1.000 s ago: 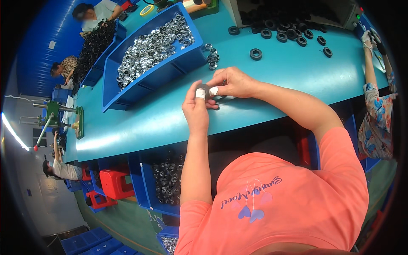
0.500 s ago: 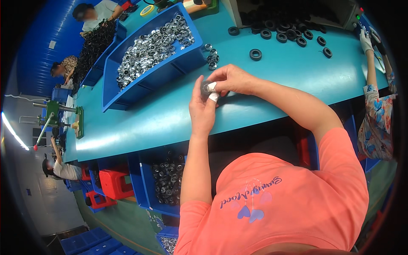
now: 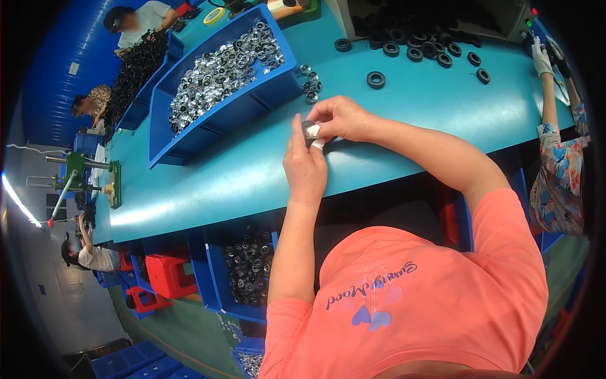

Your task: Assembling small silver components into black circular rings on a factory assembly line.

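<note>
Dark ring (image 3: 309,130) pinched by both hands; blue bin (image 3: 189,136) holds silver rings (image 3: 221,69).

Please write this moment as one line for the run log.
left hand: holds small dark part | right hand: pinches same part | place: above teal table | near: blue bin

Small dark ring (image 3: 308,129) between fingertips
</note>
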{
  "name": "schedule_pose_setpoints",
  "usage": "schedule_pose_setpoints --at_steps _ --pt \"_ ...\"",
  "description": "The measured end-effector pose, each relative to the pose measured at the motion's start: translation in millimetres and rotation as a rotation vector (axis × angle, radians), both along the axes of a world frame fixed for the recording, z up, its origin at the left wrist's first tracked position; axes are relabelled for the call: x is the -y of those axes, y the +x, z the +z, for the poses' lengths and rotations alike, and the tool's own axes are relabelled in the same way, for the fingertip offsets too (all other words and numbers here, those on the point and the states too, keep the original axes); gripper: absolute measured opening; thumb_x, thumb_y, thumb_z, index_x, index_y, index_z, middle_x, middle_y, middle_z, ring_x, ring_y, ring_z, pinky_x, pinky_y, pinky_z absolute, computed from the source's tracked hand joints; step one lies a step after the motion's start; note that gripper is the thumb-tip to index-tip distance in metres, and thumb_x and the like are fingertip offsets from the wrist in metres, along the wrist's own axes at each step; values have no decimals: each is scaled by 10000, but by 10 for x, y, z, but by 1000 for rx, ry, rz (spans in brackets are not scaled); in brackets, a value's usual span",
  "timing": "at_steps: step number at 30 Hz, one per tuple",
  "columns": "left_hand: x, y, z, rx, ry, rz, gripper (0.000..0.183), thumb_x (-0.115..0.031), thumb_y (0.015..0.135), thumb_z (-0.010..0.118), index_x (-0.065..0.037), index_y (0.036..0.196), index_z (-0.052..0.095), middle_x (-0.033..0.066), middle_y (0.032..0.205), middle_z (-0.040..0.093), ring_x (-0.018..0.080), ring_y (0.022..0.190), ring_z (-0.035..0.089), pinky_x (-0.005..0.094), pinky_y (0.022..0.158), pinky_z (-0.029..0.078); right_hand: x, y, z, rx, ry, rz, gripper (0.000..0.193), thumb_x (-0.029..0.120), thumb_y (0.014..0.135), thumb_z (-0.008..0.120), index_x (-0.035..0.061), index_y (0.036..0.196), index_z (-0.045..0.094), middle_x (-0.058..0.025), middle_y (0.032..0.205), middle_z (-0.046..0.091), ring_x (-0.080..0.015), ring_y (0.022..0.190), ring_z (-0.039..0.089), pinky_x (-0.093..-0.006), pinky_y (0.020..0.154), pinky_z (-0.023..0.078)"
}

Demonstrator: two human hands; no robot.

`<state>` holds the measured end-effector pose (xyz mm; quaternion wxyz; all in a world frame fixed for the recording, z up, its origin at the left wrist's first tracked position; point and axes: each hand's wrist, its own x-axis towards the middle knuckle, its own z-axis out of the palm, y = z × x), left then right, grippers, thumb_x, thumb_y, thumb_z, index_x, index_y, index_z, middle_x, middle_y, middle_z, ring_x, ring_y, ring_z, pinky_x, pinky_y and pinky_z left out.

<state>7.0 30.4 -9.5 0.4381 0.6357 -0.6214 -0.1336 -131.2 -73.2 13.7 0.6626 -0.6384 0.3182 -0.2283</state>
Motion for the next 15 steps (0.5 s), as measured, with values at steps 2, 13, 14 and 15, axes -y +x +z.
schedule_pose_setpoints --at_steps 2,13,14,15 --pt "-27 -25 48 146 22 32 533 57 921 600 15 1434 459 200 1140 682 282 1014 707 367 869 562 6 -6 -39 5 9 2 202 61 841 718 -8 1029 695 -69 905 703 -137 823 681 -270 735 579" --pt "-26 9 80 47 -8 -25 467 45 904 642 2 1361 556 99 1091 699 176 963 680 323 815 563 39 -3 -98 96 179 38 156 131 875 720 13 973 690 -55 899 687 -132 799 680 -259 739 574" --pt "-27 9 69 46 -12 -20 462 47 908 637 2 1361 558 79 1085 696 167 960 675 321 811 562 30 2 -98 99 172 38 159 135 876 723 14 973 689 -54 901 687 -132 799 680 -261 744 576" --pt "-27 12 54 45 -15 -16 457 48 911 633 3 1360 560 60 1078 692 158 956 669 320 807 562 26 3 -101 101 165 37 161 139 877 725 15 974 688 -53 902 686 -132 798 681 -263 748 577"
